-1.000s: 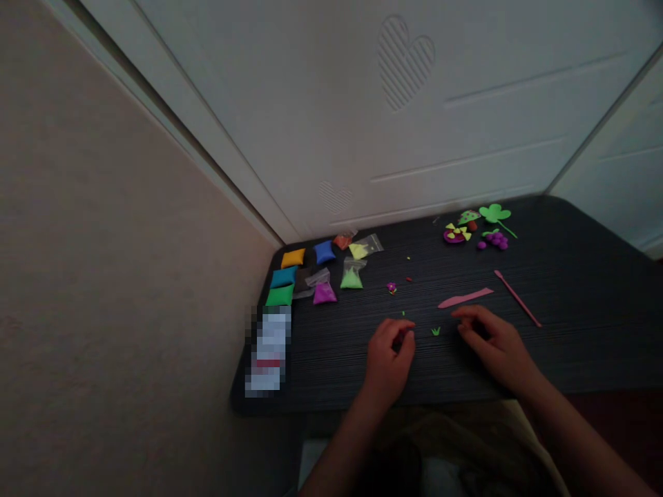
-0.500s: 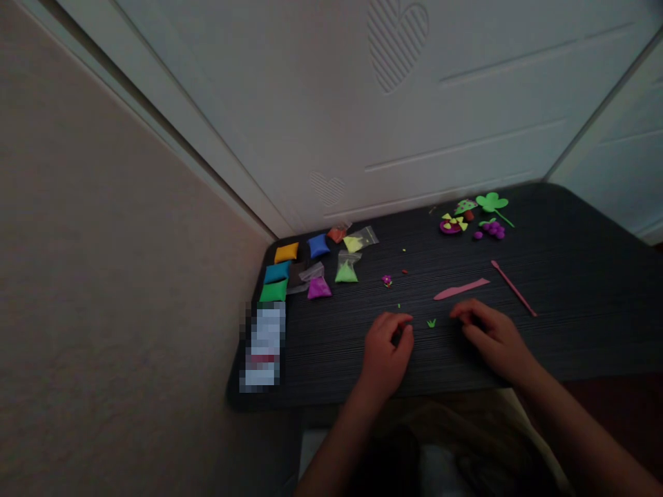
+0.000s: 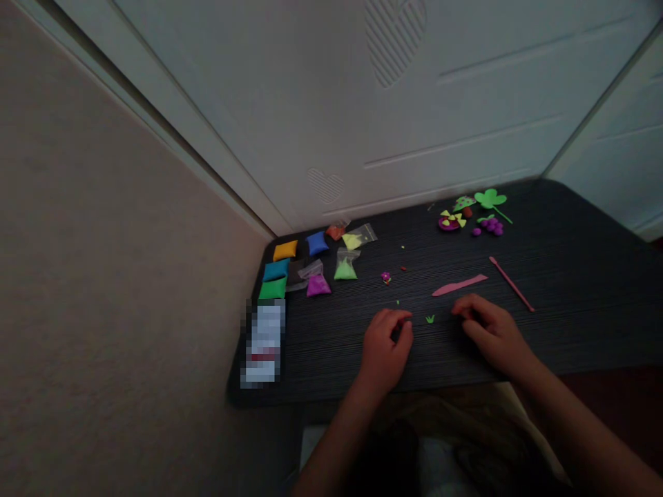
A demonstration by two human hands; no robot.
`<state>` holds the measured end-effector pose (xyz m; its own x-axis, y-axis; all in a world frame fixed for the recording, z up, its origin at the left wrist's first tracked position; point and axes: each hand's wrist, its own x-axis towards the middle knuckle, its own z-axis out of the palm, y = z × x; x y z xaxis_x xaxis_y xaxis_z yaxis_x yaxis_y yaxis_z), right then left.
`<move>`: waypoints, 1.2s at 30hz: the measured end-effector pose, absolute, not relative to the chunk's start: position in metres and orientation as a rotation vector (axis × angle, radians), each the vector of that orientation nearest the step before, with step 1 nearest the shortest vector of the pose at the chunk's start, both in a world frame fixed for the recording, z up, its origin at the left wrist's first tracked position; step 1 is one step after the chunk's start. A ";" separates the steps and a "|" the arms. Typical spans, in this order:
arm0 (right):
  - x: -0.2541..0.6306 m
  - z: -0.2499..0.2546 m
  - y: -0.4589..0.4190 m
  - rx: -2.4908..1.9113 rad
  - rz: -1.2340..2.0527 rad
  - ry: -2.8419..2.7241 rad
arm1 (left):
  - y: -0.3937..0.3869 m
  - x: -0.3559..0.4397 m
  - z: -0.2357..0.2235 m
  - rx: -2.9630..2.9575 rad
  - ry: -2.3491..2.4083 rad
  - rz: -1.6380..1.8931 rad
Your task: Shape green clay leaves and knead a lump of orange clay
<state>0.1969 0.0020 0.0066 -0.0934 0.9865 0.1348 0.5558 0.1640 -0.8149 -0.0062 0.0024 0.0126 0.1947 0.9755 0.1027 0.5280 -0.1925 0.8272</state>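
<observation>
My left hand [image 3: 386, 348] rests on the dark table with its fingers curved and the thumb apart from them, holding nothing that I can see. Across from it, my right hand [image 3: 492, 331] lies half curled, thumb and fingers apart, with nothing visible in it. Between the two hands sits a tiny green clay piece with pointed tips [image 3: 430, 319], touched by neither. A pink plastic clay knife [image 3: 458, 286] lies just beyond my right hand, and a thin pink modelling stick [image 3: 512, 284] slants to its right. Past my left hand is a small purple clay flower [image 3: 386, 277].
Bags of coloured clay, among them a purple bag [image 3: 318, 284] and a light green bag [image 3: 346, 266], lie at the left. Finished clay shapes, including a green clover [image 3: 490, 199] and purple grapes [image 3: 492, 226], stand at the back right. A blurred white packet [image 3: 264, 342] lies front left.
The view has shifted very slightly. Both hands stay nearly where they were, and the clay pieces and tools lie as before.
</observation>
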 end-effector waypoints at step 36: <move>0.187 0.005 0.012 -1.437 0.445 -2.125 | 0.002 -0.006 0.013 1.835 1.392 0.858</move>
<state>0.1867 0.0119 0.0050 -0.2926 0.9249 0.2427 0.7495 0.3795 -0.5424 -0.0065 0.0019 0.0127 0.2141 0.9712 0.1046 0.5304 -0.2055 0.8224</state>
